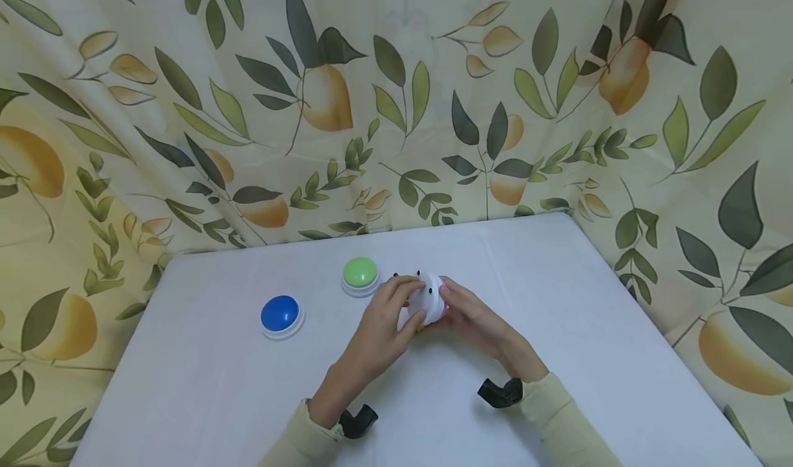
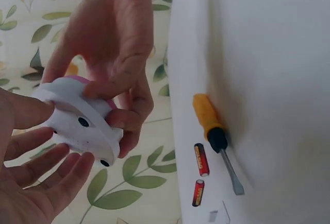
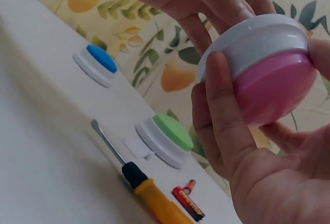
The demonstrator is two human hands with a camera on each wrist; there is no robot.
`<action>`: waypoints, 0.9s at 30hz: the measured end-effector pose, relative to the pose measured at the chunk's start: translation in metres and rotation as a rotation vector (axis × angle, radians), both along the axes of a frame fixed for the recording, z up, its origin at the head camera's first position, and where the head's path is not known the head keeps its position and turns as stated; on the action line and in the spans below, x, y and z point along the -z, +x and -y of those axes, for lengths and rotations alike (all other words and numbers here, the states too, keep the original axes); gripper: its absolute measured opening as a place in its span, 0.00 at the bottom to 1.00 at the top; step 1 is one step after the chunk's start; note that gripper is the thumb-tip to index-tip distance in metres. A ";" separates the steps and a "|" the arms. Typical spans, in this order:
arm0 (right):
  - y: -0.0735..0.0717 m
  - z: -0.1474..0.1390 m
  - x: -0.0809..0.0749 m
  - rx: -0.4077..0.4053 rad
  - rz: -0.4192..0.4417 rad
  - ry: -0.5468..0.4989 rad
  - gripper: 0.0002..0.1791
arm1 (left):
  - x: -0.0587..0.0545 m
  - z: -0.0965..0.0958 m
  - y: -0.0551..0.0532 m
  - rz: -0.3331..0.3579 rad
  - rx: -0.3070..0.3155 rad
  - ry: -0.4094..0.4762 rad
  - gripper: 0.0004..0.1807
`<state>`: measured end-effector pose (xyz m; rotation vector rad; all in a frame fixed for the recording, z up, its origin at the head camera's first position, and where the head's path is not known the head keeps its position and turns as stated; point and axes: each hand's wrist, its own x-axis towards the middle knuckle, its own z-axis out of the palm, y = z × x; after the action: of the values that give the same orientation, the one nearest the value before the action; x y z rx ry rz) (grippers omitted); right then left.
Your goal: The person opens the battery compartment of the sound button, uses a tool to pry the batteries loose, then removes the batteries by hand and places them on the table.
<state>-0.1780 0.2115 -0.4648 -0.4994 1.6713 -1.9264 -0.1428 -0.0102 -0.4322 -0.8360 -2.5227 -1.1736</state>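
Note:
A round push button (image 1: 436, 305) with a white base and pink dome (image 3: 276, 87) is held up above the table, tilted so its white underside faces my left hand. My right hand (image 1: 486, 322) grips it round the rim, fingers and thumb on opposite sides. My left hand (image 1: 378, 322) is at the underside, its fingers spread and loosely bent, fingertips at the white face. Dark round spots (image 2: 83, 122) show on that underside. On the table below lie a screwdriver (image 2: 209, 118) with a yellow handle and two red-and-black batteries (image 2: 201, 159).
A green push button (image 1: 360, 274) and a blue push button (image 1: 280, 314) stand on white bases on the white-covered table (image 1: 204, 384), left of the hands. Near the green one lies a small white piece (image 3: 135, 148). A leaf-and-fruit patterned curtain (image 1: 396, 109) hangs behind.

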 end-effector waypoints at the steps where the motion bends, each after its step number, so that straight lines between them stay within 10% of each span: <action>1: 0.000 0.002 0.001 0.000 0.007 0.010 0.30 | 0.001 0.001 0.002 -0.016 -0.019 -0.020 0.25; 9: 0.005 0.018 0.003 0.040 0.050 0.056 0.26 | 0.010 0.006 0.011 -0.141 -0.098 -0.107 0.22; 27: 0.017 0.041 0.007 0.086 0.084 0.051 0.26 | 0.021 0.015 0.022 -0.070 -0.140 -0.038 0.24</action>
<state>-0.1609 0.1707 -0.4715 -0.3268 1.7082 -1.9329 -0.1204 -0.0248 -0.4535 -0.6838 -2.5083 -1.0375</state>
